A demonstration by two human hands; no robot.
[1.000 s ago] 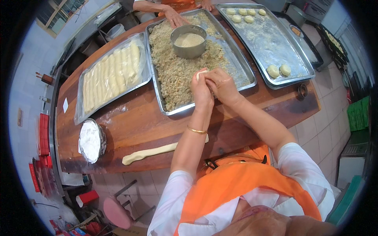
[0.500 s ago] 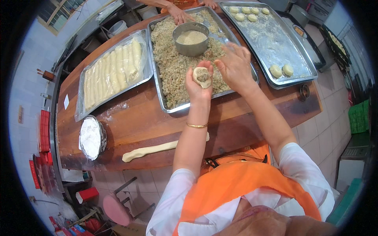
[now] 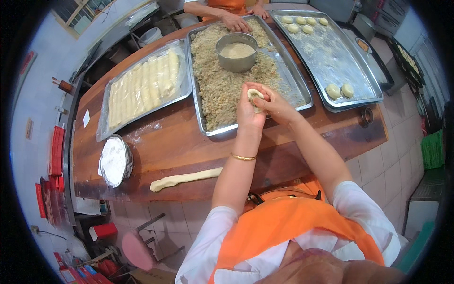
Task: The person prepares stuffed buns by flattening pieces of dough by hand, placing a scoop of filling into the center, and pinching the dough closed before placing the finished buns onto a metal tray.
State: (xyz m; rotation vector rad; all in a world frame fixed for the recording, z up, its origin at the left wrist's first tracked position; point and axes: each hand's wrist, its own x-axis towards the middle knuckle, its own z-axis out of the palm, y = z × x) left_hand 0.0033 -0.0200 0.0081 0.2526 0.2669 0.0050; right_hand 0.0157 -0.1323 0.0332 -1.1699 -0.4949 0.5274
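Just over the near edge of the filling tray (image 3: 222,128), my left hand (image 3: 249,113) cups a small round dough wrapper (image 3: 254,93), its fingers curled round it. My right hand (image 3: 279,107) is closed in against the same wrapper, thumb pressed into its middle and fingers at its edge. Filling inside is mostly hidden by the thumb. Chunky brownish filling (image 3: 215,94) covers much of the tray, with a round metal container (image 3: 236,62) of pale crumbs standing in it. On the table below my left forearm lies a dough rope (image 3: 184,179), partly hidden by that arm.
A plastic-covered tray of dough rolls (image 3: 144,87) stands left, above a bowl of white flour (image 3: 115,160). A floured tray (image 3: 321,57) at right carries several dough rounds (image 3: 333,91). A small metal ring (image 3: 367,115) sits near it. Opposite, a co-worker's hand (image 3: 235,22) reaches into the filling.
My right hand has come down from above the tray onto the wrapper in my left hand. The co-worker's hand has shifted behind the metal container. The whole view has moved slightly.
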